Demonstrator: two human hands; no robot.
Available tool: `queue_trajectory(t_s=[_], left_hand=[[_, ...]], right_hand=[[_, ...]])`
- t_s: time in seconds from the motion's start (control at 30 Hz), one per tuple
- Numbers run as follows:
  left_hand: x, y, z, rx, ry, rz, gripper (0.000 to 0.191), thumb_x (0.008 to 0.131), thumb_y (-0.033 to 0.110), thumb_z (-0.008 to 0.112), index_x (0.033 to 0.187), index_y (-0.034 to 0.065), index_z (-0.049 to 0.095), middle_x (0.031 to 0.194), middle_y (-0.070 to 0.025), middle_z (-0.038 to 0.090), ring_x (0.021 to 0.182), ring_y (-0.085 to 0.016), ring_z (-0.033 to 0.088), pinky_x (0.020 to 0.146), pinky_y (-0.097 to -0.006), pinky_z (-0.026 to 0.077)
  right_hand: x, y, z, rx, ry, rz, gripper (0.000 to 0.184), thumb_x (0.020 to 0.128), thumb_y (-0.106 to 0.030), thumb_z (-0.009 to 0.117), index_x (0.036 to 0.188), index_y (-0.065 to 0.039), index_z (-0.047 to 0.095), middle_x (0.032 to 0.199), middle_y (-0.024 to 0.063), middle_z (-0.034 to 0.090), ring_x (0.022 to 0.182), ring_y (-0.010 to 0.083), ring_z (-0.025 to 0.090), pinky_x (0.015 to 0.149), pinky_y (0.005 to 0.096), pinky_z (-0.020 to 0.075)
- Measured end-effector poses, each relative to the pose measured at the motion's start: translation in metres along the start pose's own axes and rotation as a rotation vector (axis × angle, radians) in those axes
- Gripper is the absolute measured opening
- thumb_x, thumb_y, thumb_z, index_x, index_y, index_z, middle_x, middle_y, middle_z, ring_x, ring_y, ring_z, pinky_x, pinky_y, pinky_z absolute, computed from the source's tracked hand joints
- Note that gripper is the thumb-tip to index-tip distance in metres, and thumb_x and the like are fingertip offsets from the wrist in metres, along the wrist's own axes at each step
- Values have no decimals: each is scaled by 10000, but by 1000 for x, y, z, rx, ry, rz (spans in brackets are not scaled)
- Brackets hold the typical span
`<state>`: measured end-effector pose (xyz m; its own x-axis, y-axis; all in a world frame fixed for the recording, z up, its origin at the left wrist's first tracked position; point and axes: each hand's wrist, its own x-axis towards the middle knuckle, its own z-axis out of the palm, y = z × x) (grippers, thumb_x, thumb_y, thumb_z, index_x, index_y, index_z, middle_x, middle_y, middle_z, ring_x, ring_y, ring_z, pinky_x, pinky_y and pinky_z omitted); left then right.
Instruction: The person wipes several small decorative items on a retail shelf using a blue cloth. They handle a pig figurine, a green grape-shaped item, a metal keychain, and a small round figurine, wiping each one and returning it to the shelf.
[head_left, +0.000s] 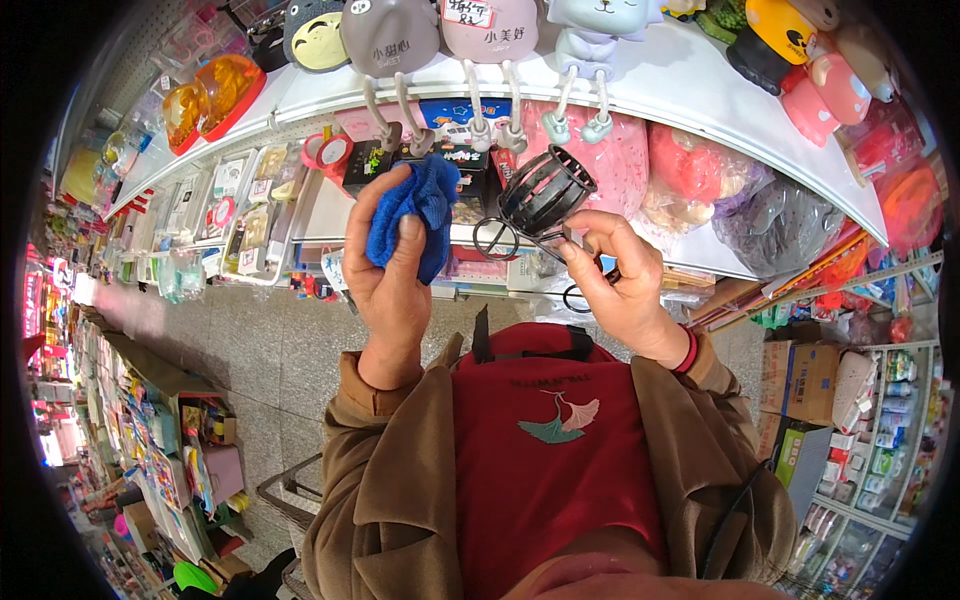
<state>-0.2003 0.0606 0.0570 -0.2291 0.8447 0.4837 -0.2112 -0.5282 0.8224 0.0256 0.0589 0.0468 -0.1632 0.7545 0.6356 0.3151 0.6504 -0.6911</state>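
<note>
A bunched blue cloth (420, 214) is gripped in my left hand (390, 277), thumb in front and fingers behind. My right hand (619, 277) pinches the thin frame of a small black metal basket ornament (546, 191) with wire rings. The slatted basket part tilts up to the right, with one wire wheel (496, 238) at its lower left. Cloth and ornament are apart, both held before the shelves. Figurines with dangling cord legs, among them a grey one (390, 37) and a pale pink one (491, 30), sit on the upper shelf above my hands.
The white upper shelf's edge (450, 81) curves across the top. Below it are boxes, rolls of tape (332, 152) and bagged plush items (690, 161). Amber heart-shaped containers (229, 94) stand upper left. Cardboard boxes (812, 382) are at right; a crowded goods rack (161, 442) is at left.
</note>
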Motion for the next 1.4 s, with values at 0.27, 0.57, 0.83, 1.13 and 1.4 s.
queue_trajectory(t_s=[0.27,0.57,0.83,1.13,1.4], left_hand=[[4,21,27,607,-479,480,462,803,-58,693,1244,77,674,1404,-226,504,1271,-388,537,1054,-429,443],[10,22,10,301,-489,-13,575,910,-13,647,1455,76,488,1378,-180,561,1283,-249,544,1055,-339,421],[22,15,-16,-158,-562,-481,461,1003,227,597,1400,3,528,1259,-76,647,1157,-155,601,1012,-301,460],[25,-17,-24,-317,-570,-568,572,895,433,578,1122,-90,630,1204,-272,611,1099,-332,625,965,-393,501],[21,-53,-34,-605,-340,-688,505,889,285,699,1227,-77,601,1148,-156,688,1003,-231,701,923,-343,571]], right_hand=[[5,0,4,-79,-78,-195,301,790,11,754,1071,0,647,793,81,670,580,198,577,565,325,450],[7,6,5,-103,-151,-322,319,736,36,759,1038,13,658,784,91,658,610,232,587,598,352,461],[8,-2,6,-21,-243,-349,302,751,22,761,1035,5,661,712,72,623,588,236,572,593,355,455],[-1,-4,7,177,-380,-148,251,806,-13,766,1031,-28,656,666,45,567,566,180,538,555,325,425],[-5,-7,11,381,-383,60,189,883,7,718,1058,-1,649,645,-3,542,560,55,490,546,240,394]])
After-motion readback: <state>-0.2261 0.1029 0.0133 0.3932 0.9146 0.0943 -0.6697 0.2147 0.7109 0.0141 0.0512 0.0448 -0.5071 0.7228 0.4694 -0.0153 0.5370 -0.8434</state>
